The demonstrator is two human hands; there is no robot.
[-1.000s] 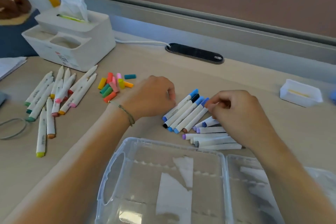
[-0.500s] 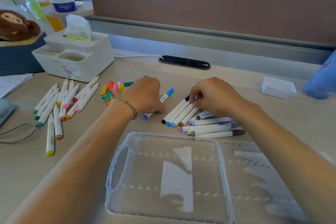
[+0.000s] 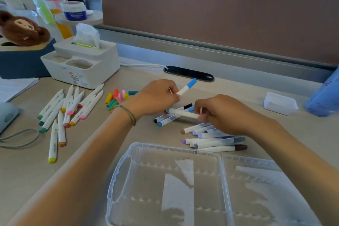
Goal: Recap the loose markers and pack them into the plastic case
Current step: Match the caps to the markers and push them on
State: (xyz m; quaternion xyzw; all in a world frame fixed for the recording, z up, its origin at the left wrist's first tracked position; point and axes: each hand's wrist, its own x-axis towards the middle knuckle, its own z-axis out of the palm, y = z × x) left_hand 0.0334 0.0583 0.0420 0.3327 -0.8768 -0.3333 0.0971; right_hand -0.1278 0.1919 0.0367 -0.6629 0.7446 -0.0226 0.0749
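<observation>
Since half a second ago your left hand (image 3: 157, 97) has lifted a blue-capped marker (image 3: 187, 88) off the tabletop (image 3: 238, 93) while your right hand (image 3: 220, 113) pinches a white one (image 3: 183, 113), probably gathering capped ones for the empty plastic case (image 3: 165, 185).

1. Both forearms are showing bare, with no sleeves reaching into view.
2. The left hand (image 3: 156, 97) is wearing a thin olive-green cord bracelet (image 3: 128, 113) around its wrist.
3. The right hand (image 3: 225, 113) is wearing nothing visible: its fingers and wrist are showing bare.
</observation>
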